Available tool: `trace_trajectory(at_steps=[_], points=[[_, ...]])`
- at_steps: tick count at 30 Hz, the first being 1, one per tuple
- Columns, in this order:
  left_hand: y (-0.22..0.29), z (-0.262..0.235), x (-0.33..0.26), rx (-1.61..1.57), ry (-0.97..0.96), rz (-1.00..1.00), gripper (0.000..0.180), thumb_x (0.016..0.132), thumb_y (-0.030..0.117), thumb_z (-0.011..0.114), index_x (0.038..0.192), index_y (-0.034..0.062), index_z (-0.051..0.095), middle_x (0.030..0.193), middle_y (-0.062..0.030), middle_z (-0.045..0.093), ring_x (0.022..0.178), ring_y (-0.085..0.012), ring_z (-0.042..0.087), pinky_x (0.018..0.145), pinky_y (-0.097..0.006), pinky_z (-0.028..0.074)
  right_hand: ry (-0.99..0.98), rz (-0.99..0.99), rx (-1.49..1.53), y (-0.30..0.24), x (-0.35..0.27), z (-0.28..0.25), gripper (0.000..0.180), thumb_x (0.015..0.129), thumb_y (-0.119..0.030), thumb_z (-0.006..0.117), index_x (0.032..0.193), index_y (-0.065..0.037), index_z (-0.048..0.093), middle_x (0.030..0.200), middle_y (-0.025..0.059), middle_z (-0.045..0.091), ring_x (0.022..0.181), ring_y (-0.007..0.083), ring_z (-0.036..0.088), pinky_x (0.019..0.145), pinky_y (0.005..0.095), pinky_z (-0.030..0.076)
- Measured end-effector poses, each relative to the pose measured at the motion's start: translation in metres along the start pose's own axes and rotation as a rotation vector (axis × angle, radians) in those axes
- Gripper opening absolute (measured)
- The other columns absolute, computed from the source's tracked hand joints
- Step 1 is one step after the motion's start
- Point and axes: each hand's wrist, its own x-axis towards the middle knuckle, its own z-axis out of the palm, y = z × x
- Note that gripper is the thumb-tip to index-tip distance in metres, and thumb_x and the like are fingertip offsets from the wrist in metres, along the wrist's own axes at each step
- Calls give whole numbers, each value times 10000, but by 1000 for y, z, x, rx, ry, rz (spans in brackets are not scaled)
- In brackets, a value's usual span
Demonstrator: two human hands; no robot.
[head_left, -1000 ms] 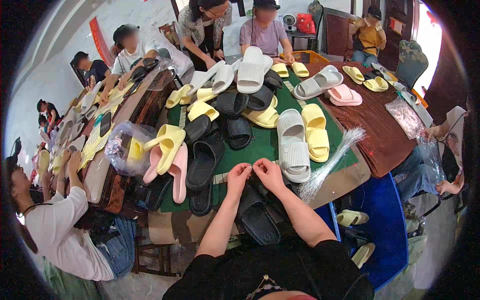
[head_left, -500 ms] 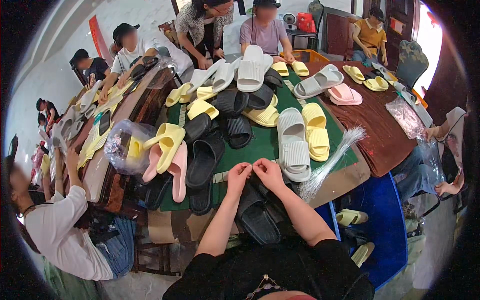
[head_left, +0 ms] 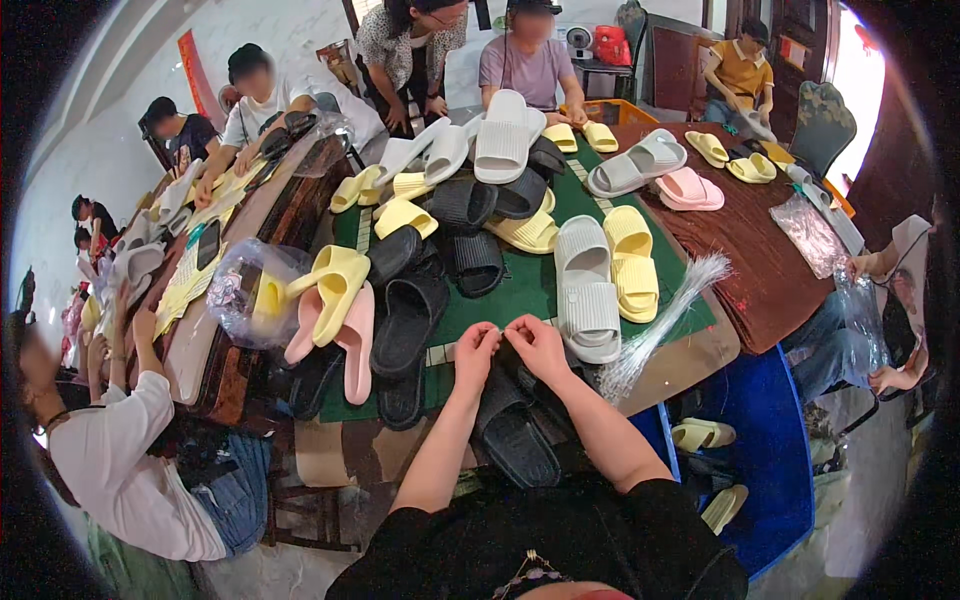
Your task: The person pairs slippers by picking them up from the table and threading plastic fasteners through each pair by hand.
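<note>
Both hands, left hand point(head_left: 474, 345) and right hand point(head_left: 535, 340), meet with fingertips pinched together on something too small and thin to make out, over the near edge of the green desk point(head_left: 520, 290). Below them lies a ribbed black slipper point(head_left: 512, 432), its far end hidden by the wrists. Just right, a grey ridged slipper point(head_left: 588, 292) and a splayed bundle of clear plastic strands point(head_left: 660, 322).

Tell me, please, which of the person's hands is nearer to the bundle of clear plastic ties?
Right. The right hand is just left of the bundle of clear plastic ties; the left hand sits farther left, beyond it.
</note>
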Motion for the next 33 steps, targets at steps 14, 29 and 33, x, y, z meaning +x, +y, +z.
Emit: trace_trajectory(at_steps=[14,29,33], points=[[-3,0,1,28,21,32,121,914,123,608,983,24,609,801,25,594,682,-53,511,608,-194,411,17,2,-13,-1,1,2,153,841,-160,662,874,-12,642,681,86,639,585,162,597,563,297,470],[2,1,-1,153,-31,63,104,912,107,600,965,17,606,792,33,578,689,-44,504,629,-194,406,-3,-7,-4,-5,-1,0,150,849,-157,655,889,-13,643,693,81,646,593,145,594,567,284,472],[8,4,-4,63,60,77,107,911,108,601,954,11,609,793,27,590,682,-44,511,617,-196,407,13,-3,-16,-6,0,-1,147,846,-155,655,892,-15,644,693,78,645,591,142,592,566,286,472]])
